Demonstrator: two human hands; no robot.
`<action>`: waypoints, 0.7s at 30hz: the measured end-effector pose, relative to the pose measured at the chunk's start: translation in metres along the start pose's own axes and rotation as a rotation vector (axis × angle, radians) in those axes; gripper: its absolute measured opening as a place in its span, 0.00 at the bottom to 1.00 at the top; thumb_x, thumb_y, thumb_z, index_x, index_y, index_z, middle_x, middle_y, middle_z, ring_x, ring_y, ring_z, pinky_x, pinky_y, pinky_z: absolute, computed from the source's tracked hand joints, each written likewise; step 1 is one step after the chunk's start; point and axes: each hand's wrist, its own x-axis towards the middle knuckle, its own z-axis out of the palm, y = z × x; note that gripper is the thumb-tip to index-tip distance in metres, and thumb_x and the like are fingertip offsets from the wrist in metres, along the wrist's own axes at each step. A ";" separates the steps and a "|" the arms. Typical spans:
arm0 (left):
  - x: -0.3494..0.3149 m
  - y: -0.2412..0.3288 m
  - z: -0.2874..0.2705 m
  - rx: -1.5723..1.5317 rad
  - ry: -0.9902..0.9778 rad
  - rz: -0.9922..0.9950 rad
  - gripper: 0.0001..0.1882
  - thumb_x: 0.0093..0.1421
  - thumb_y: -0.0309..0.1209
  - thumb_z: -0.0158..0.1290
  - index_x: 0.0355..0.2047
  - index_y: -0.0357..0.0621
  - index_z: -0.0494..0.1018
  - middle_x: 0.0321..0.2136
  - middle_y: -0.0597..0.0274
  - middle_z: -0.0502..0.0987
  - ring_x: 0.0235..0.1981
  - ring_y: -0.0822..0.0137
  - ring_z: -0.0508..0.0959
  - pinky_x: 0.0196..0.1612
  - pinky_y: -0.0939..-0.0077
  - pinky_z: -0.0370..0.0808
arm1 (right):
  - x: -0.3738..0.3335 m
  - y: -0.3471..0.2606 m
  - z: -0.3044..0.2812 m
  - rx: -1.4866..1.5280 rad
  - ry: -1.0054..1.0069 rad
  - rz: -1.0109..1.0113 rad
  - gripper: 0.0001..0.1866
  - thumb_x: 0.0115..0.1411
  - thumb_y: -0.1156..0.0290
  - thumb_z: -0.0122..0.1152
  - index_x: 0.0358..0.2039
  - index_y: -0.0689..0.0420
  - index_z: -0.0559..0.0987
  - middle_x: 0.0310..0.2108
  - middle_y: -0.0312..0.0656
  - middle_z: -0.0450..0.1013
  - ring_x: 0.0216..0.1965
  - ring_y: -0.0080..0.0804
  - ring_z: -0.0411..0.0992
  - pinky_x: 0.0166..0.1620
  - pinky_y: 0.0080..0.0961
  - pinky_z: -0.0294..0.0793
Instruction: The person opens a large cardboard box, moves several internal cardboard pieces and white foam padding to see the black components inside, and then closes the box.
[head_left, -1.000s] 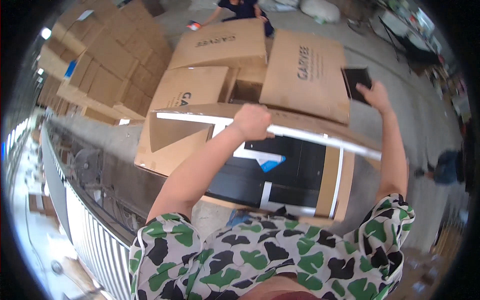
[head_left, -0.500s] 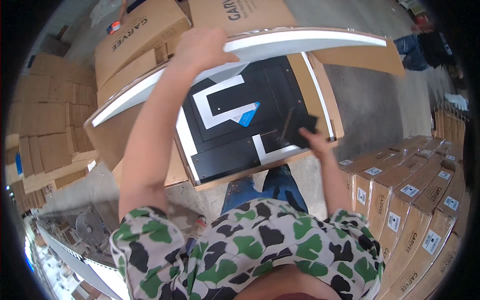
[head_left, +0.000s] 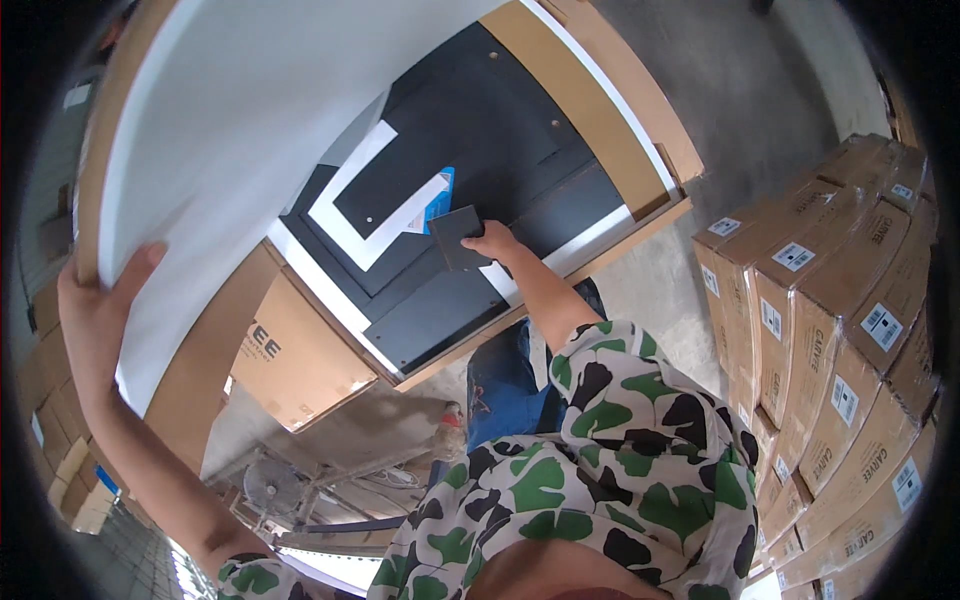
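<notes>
On the left, my left hand (head_left: 100, 310) grips the edge of a large white foam sheet (head_left: 230, 110), thumb on its white face and fingers behind. The sheet stands tilted up, with brown cardboard along its outer edge. My right hand (head_left: 492, 243) holds a small flat black panel (head_left: 455, 238) over an opened carton (head_left: 480, 335). Black boards (head_left: 560, 205) lie flat inside it, between white foam strips. A white U-shaped foam piece (head_left: 375, 235) rests on them, beside a blue-and-white leaflet (head_left: 437, 205) that the small panel partly covers.
Taped brown cartons (head_left: 800, 290) with white labels are stacked at the right. Another brown carton (head_left: 300, 345) lies left of the opened one. A round fan (head_left: 272, 483) stands at the lower left, near a metal frame. Grey concrete floor (head_left: 720, 80) shows at the upper right.
My left hand has swung the foam sheet up and to the left. The black panel, in my right hand, has moved left over the carton. The view has shifted too.
</notes>
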 end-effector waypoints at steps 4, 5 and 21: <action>0.007 0.004 -0.001 0.107 0.017 -0.034 0.23 0.47 0.38 0.64 0.33 0.29 0.72 0.25 0.55 0.76 0.23 0.69 0.75 0.29 0.76 0.72 | -0.026 0.012 -0.072 -0.300 0.382 -0.180 0.32 0.44 0.54 0.66 0.45 0.62 0.72 0.41 0.51 0.71 0.43 0.47 0.69 0.47 0.36 0.69; 0.010 0.004 -0.002 0.090 0.020 -0.025 0.23 0.47 0.38 0.64 0.34 0.29 0.72 0.26 0.55 0.77 0.24 0.69 0.75 0.29 0.76 0.72 | -0.022 0.038 -0.099 -0.229 0.529 -0.260 0.31 0.44 0.54 0.66 0.44 0.62 0.72 0.41 0.51 0.71 0.44 0.47 0.68 0.48 0.37 0.68; 0.003 -0.017 -0.014 0.051 0.028 -0.074 0.21 0.46 0.37 0.65 0.33 0.32 0.73 0.26 0.60 0.76 0.28 0.72 0.73 0.34 0.79 0.69 | -0.009 0.146 -0.297 -0.314 0.432 0.721 0.21 0.53 0.64 0.52 0.44 0.64 0.75 0.47 0.51 0.70 0.51 0.45 0.68 0.48 0.37 0.72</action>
